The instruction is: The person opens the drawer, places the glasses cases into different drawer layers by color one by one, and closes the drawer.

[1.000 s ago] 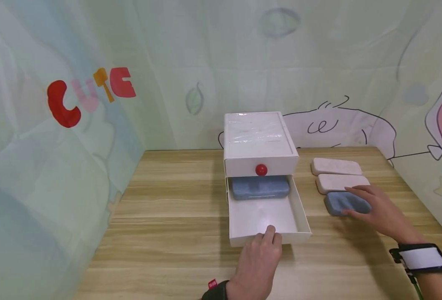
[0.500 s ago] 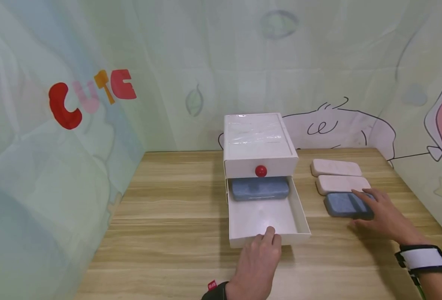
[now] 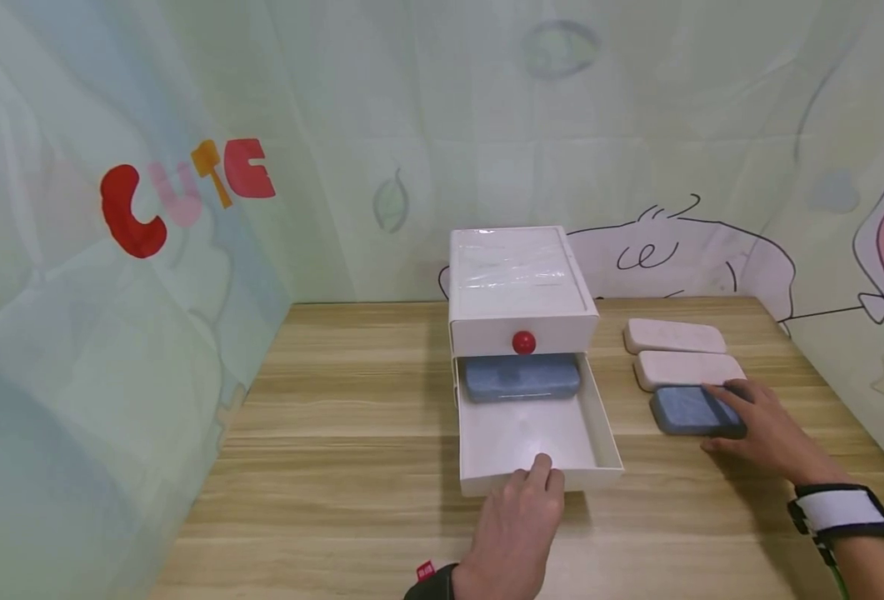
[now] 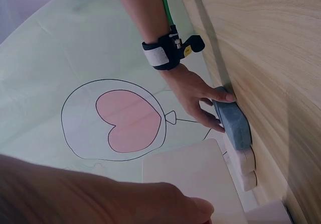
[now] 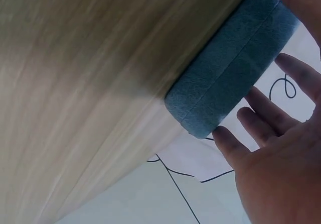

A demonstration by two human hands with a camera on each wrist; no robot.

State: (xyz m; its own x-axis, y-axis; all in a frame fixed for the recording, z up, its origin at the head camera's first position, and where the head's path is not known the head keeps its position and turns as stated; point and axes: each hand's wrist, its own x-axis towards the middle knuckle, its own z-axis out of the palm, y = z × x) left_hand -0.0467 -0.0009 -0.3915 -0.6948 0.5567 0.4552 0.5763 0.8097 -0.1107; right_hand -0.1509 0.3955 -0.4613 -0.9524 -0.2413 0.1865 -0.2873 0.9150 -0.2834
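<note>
In the head view, a white drawer unit (image 3: 516, 275) stands at the middle, its lower drawer (image 3: 509, 437) pulled out. A blue glasses case (image 3: 522, 379) lies at the back of that drawer. My left hand (image 3: 520, 525) is at the drawer front with curled fingers; the left wrist view shows a bit of red knob (image 4: 208, 222) under a fingertip. At the right, my right hand (image 3: 767, 433) holds another blue glasses case (image 3: 685, 410), which lies on the table. In the right wrist view, the thumb and fingers lie on opposite sides of this case (image 5: 225, 68).
Two pale pink glasses cases (image 3: 674, 336) (image 3: 685, 369) lie in a row behind the blue one. A red knob (image 3: 524, 342) marks the upper drawer, which is closed. Patterned sheets (image 3: 382, 125) enclose the wooden table (image 3: 352, 417) at the back and sides.
My right hand has shifted slightly right along the blue glasses case, uncovering more of its left part. The case stays on the table. My left hand and the drawer have not moved.
</note>
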